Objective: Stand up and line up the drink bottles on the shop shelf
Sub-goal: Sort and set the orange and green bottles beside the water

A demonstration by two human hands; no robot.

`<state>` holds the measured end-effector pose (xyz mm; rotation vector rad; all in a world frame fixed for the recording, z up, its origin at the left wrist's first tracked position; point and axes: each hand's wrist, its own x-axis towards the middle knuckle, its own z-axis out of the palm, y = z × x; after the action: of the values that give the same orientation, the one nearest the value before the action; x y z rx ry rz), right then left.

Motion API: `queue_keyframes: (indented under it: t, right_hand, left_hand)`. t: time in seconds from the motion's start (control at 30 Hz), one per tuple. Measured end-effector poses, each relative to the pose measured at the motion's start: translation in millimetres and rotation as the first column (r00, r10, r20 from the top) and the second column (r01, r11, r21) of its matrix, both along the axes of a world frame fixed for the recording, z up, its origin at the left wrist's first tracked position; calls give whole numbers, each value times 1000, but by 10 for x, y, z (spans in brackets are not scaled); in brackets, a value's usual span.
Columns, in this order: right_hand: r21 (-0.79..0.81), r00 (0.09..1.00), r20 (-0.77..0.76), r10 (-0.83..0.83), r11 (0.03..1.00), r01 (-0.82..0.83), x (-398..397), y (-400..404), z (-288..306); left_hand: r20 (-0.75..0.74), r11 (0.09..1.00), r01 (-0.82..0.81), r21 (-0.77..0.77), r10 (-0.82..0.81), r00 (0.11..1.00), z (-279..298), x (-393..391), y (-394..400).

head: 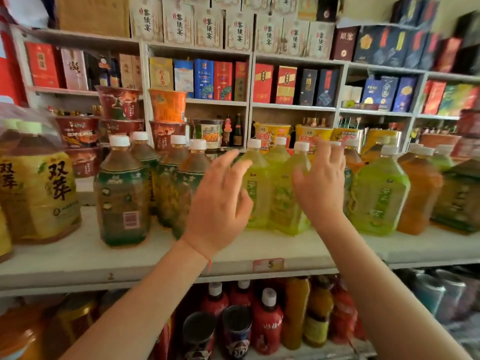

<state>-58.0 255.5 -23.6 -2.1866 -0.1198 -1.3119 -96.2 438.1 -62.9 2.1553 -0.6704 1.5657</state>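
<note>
At the left of the frame the big yellow-labelled jugs [39, 193] are standing near the shelf [78, 258] front, and just right of them the dark green tea bottles [122, 198] are sitting upright in a loose cluster, one well forward of the rest. In the centre the person is raising both hands in front of the row: the left hand [220, 201] is hovering with fingers spread and relaxed, gripping nothing, and the right hand [320, 183] is likewise splayed before the light green bottles [283, 193]; whether any fingertip is touching a bottle cannot be told. The step in hand is probably lining up, since every bottle in view is already standing. The next move is likely calling for a two-handed nudge backward. Toward the right the orange bottles [418, 193] are crowding close, while bare shelf is lying open along the front edge by the price tag [268, 265]
</note>
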Motion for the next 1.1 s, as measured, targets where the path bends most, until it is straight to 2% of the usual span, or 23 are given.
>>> queue_keyframes:
  t: [0.03,0.1,0.17,0.23,0.4,0.5,0.6,0.73,0.9,0.97,1.0,1.07,1.1]
  right_hand:
    - [41,998,-57,-23,999,26,91,-172,34]
    - [66,976,-211,-45,996,60,272,-471,52]
    - [77,935,-356,-5,996,35,428,-686,29]
    - [113,894,-442,79,993,-32,549,-817,7]
    - [131,886,-428,178,982,-134,721,-943,-6]
    - [103,914,-373,160,986,-130,746,-948,-64]
    - [17,944,-313,106,994,-107,715,-934,-122]
    - [-111,951,-307,44,990,-82,537,-968,-177]
    - [-261,985,-169,-22,965,-24,387,-1190,-60]
    - [-183,992,-91,84,978,-100,500,-1237,35]
    - [-73,977,-100,189,978,-197,570,-1245,85]
    - [179,888,-231,397,915,-362,672,-1249,181]
    - [244,834,-309,457,886,-395,710,-1247,208]
  left_hand:
    - [-89,999,32,5,-32,996,3,67,-147]
    - [-310,997,6,-79,-30,950,30,229,-396]
    - [-525,971,-98,-217,-32,850,71,426,-570]
    - [-636,943,-199,-266,-17,771,112,578,-683]
    - [-579,895,-266,-357,12,815,141,720,-766]
    - [-608,864,-305,-401,-1,794,124,726,-842]
    - [-629,840,-360,-405,30,777,118,727,-963]
    - [-643,810,-417,-411,66,763,100,766,-1009]
    - [-656,780,-461,-423,88,750,124,775,-1114]
    - [-654,783,-450,-429,74,753,115,776,-1104]
    - [-652,784,-437,-441,54,756,103,777,-1089]
    - [-648,782,-410,-470,11,762,94,767,-1061]
    - [-646,776,-404,-484,-6,763,93,759,-1046]
